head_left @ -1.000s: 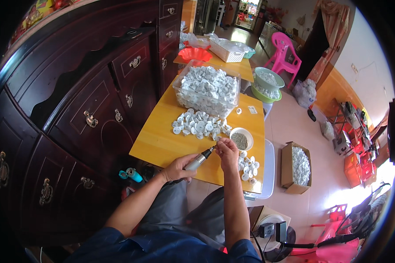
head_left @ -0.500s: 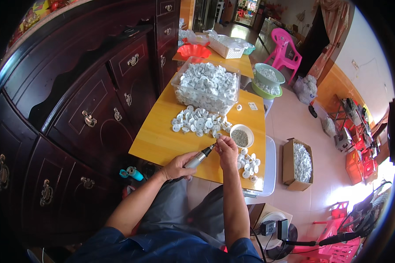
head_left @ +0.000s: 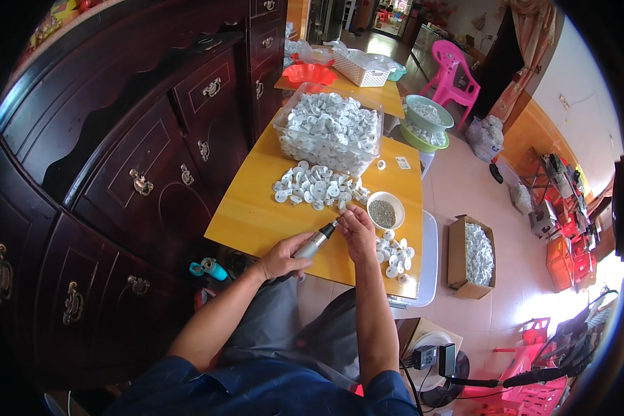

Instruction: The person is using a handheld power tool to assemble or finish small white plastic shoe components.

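Electric screwdriver [head_left: 315, 243] is over the near part of the yellow tabletop [head_left: 248, 208], left hand [head_left: 281, 258] wrapped round it, right hand [head_left: 358, 232] bunched by its tip, can't tell if pinching anything.

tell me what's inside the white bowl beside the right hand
The white bowl holds many small grey pieces, too tiny to identify. They cover its bottom, so anything beneath them is hidden.
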`<state>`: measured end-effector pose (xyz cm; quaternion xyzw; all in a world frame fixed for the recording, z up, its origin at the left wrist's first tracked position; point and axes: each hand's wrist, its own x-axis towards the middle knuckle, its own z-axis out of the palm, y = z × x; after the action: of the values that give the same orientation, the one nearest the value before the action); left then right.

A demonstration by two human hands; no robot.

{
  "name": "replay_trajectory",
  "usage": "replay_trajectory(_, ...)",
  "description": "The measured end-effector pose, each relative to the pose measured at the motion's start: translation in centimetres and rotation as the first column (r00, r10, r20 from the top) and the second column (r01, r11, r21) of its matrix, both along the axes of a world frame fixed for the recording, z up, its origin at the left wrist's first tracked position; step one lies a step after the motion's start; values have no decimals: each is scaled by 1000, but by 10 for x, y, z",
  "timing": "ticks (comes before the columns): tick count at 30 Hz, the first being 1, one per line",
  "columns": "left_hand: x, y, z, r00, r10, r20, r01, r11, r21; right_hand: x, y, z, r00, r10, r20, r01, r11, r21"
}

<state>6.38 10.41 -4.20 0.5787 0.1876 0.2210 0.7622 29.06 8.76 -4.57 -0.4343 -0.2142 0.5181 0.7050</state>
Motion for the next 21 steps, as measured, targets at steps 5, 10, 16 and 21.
replay_trajectory(5,3,-3,7,994,102,49,-99,994,-55,6,12,-26,943,-128,308,131,991,14)
replay_trajectory(10,0,-1,4,991,124,53,-121,991,-61,-1,22,-24,328,-268,906,316,935,163)
replay_trajectory(16,-1,0,4,992,115,48,-111,992,-63,-3,31,-14,166,-92,982,334,942,31)
replay_trajectory(21,0,0,3,992,113,50,-110,992,-57,2,30,-18,186,-60,981,292,956,3)
